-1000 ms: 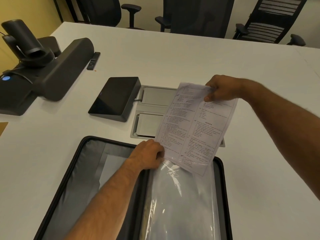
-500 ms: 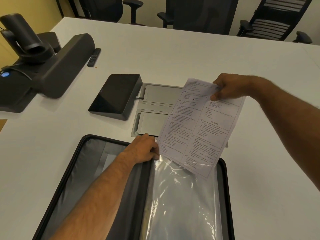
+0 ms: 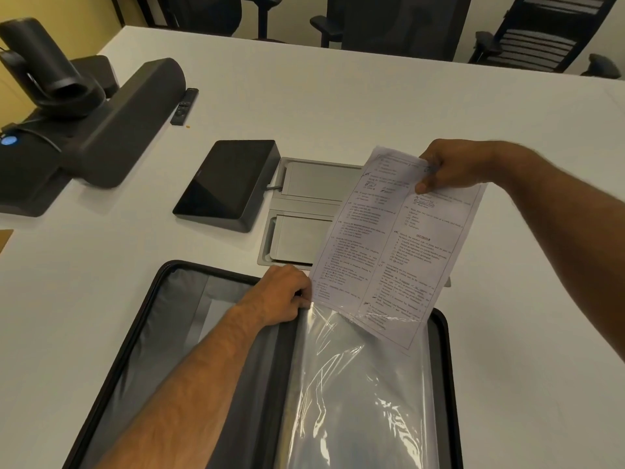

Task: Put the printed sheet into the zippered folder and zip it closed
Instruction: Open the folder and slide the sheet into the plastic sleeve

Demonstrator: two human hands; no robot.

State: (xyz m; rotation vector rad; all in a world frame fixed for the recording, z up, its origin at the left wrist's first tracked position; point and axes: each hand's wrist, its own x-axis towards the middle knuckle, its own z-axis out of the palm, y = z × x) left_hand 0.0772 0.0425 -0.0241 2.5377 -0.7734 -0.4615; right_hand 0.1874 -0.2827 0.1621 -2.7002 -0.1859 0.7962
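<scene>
Partly sleeved, printed sheet (image 3: 394, 245) pinched in right hand (image 3: 446, 165); left hand (image 3: 282, 294) gripping sleeve (image 3: 358, 394) mouth.

Printed sheet held over the open zippered folder

The printed sheet (image 3: 389, 252) is white, covered in two columns of small black text, tilted with its top edge raised and its lower edge slipped just inside the mouth of a clear plastic sleeve (image 3: 355, 394). The zippered folder (image 3: 176, 333) lies flat and fully open on the white table, black-rimmed with a grey lining; the crinkled sleeve covers its right half.
</scene>
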